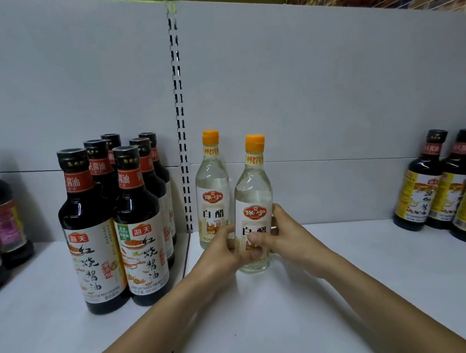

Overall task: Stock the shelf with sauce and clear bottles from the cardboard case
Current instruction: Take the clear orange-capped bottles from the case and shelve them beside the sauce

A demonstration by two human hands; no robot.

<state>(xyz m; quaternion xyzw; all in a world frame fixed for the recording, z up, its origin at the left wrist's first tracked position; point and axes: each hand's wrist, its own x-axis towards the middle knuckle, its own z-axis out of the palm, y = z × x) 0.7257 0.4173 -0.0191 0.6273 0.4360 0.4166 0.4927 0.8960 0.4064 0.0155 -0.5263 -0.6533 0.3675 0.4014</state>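
Both hands clasp clear bottle (upright).

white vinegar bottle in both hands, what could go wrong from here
The front white vinegar bottle, gripped by the left hand and right hand, is close in front of the rear white vinegar bottle; pushed back, it might knock that one over. The left forearm passes near the dark soy sauce bottles and could bump them.

Bare forearms, bare left hand and right hand
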